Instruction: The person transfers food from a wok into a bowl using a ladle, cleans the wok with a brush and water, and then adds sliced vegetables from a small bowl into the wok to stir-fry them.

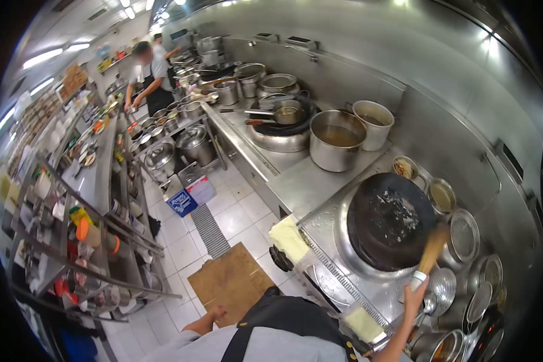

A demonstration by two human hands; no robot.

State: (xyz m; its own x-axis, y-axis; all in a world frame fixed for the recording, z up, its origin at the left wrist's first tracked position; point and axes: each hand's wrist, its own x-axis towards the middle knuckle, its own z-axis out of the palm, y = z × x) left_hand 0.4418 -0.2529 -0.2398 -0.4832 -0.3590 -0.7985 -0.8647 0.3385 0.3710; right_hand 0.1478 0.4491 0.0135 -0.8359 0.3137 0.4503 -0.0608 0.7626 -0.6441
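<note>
My right hand (pixel 415 294) is wrapped round the white-bound handle of a bamboo brush (pixel 433 250), whose bristles are slightly blurred at the wok's right edge. The dark wok (pixel 368 223) sits on a round steel burner ring, with white foamy patches on its inner surface. Away from the counter, my left hand (pixel 217 313) hangs low in front of the brown floor mat, its fingers curled; whether it holds anything is too small to tell. A perforated steel ladle (pixel 443 291) lies right of my right hand.
Large steel pots (pixel 338 140) stand beyond the wok. Strainers and bowls (pixel 463 236) line the counter's right side. Folded yellow cloths (pixel 288 239) lie on the front edge. A brown mat (pixel 230 282) covers floor tiles. Two people (pixel 151 78) stand farther back; shelving (pixel 96 241) is at left.
</note>
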